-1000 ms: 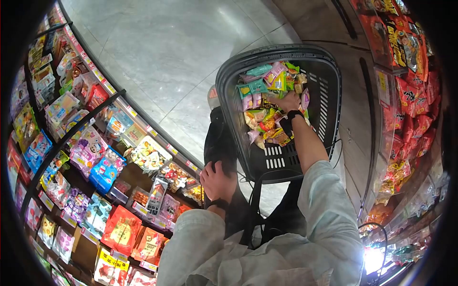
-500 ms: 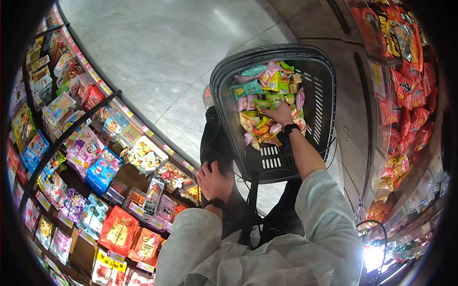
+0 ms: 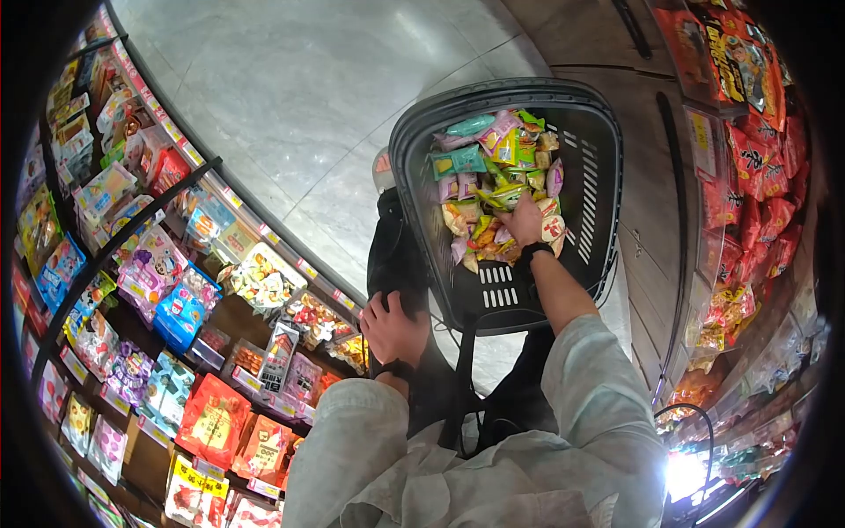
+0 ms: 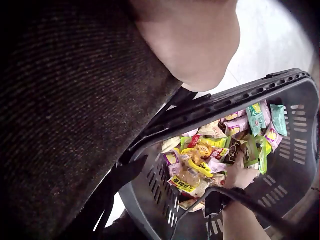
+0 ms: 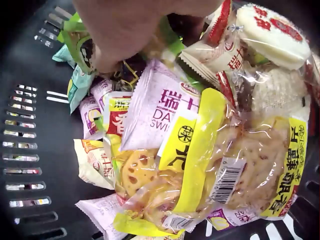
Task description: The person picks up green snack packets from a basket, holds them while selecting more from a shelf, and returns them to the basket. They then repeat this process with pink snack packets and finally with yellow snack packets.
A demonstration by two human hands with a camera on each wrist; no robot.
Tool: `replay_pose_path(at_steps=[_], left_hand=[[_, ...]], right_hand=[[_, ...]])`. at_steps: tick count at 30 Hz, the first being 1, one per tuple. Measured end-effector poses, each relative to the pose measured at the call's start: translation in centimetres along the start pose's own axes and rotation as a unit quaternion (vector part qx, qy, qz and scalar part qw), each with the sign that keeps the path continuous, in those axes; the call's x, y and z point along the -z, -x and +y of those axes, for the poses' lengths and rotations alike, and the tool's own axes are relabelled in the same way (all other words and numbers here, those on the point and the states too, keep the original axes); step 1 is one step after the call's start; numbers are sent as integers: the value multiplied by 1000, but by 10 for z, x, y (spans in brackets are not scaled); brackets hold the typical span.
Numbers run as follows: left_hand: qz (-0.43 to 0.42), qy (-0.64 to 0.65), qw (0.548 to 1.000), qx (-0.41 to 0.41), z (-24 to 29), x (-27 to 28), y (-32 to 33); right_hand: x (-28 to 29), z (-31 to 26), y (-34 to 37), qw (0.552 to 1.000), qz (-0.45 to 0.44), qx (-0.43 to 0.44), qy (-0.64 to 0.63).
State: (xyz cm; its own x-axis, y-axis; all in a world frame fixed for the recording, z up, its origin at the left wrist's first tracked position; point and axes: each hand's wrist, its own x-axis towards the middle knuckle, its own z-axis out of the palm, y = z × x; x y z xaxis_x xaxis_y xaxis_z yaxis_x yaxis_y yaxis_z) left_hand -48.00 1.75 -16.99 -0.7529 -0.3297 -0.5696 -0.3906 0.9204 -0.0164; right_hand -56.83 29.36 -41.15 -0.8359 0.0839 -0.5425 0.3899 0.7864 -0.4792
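Note:
My right hand (image 3: 525, 222) reaches down into a black shopping basket (image 3: 591, 189). Its fingers are among small wrapped snacks, right at a green-and-yellow packet (image 3: 503, 195); I cannot tell whether they grip it. In the right wrist view, the hand (image 5: 132, 27) covers the top, beside green wrappers (image 5: 76, 37). Below lie a lilac packet (image 5: 150, 107), clear packs with yellow bands (image 5: 200, 155) and a round white cake (image 5: 272, 35) with red print. My left hand (image 3: 394, 330) rests on my dark-trousered knee, fingers spread. Its wrist side (image 4: 200, 55) shows in the left wrist view.
A curved shelf with bagged snacks (image 3: 211, 422) and price labels (image 3: 189, 154) runs along the left. Red packets (image 3: 748, 194) fill clear bins on the right. Grey tiled floor (image 3: 308, 88) stretches beyond the basket. A dark strap (image 3: 466, 370) hangs before me.
Inside the basket, my right hand has shifted toward me and the green packets by its fingers have changed place. A round white cake now shows beside it. The left hand stays on the knee.

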Motion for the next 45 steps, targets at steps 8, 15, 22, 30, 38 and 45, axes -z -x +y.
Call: replay_pose_path(at_steps=[8, 15, 22, 30, 38, 45], left_hand=[[-3, 0, 1000, 7, -1, 0, -1], [4, 6, 1000, 14, -1, -1, -1], [12, 11, 1000, 17, 2, 5, -3], [-10, 111, 993, -25, -25, 41, -47], [-179, 276, 897, -297, -96, 102, -76], [-360, 306, 815, -337, -60, 307, 11]], right_hand=[[14, 3, -13, 995, 80, -50, -25], [57, -16, -8, 961, 85, -40, -261], [126, -55, 26, 917, 37, -122, -378], [308, -170, 186, 937, 45, -111, -329], [425, -309, 422, 925, 193, -168, -279], [414, -345, 526, 889, 249, -119, -366]])
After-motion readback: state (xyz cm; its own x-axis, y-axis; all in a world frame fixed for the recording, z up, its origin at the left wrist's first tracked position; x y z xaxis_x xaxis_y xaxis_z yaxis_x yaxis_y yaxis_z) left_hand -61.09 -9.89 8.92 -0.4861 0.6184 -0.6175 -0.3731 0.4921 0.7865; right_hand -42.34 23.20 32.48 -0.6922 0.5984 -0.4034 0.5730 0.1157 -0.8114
